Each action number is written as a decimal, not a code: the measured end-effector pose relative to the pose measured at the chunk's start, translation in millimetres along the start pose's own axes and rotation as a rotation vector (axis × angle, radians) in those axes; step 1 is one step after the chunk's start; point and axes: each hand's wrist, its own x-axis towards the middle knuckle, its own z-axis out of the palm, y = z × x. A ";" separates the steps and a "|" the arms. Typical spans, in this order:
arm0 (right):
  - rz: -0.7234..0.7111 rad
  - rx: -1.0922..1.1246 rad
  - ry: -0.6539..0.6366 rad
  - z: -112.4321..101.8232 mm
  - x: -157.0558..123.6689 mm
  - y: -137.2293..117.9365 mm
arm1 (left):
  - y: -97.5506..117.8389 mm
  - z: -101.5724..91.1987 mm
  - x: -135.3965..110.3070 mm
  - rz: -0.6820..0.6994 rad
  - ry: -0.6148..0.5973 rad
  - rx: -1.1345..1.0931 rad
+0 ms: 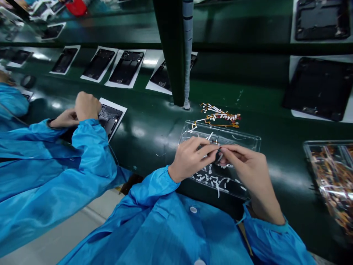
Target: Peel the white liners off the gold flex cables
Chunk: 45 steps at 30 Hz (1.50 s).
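Observation:
Over a clear plastic tray [255,141], my left hand [190,156] and my right hand [246,162] meet fingertip to fingertip. Both are closed in a pinch on a small dark piece [218,156] with a white strip on it. Fingers cover most of this piece, so its exact kind is unclear. White scraps [213,181] lie scattered in the tray below my hands. Just beyond the tray's far edge, a bunch of orange-and-white flex cables [222,117] rests on the green bench.
At right stands a clear tray [306,145] full of flex cables. Black device housings [125,68] on white sheets line the back; another housing [320,88] lies far right. A dark post [171,51] rises ahead. A co-worker's hands [86,106] work at left.

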 end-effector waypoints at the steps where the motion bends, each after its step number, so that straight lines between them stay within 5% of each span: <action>1: 0.011 0.017 -0.002 0.5 0.1 0.4 | 0.9 0.7 -0.1 0.055 -0.019 0.056; 30: 0.056 -0.011 -0.031 8.3 0.8 5.1 | -1.5 9.5 -1.7 0.014 -0.087 0.254; 37: 0.029 -0.091 -0.003 1.4 1.1 11.5 | -16.4 -6.5 10.7 -0.435 -0.177 -0.285; 41: -0.011 -0.122 -0.027 5.4 2.3 6.9 | -16.4 -7.4 16.2 -0.456 -0.354 -0.459; 45: -0.039 -0.116 -0.043 6.5 0.2 7.5 | -17.3 -7.2 18.3 -0.461 -0.257 -0.457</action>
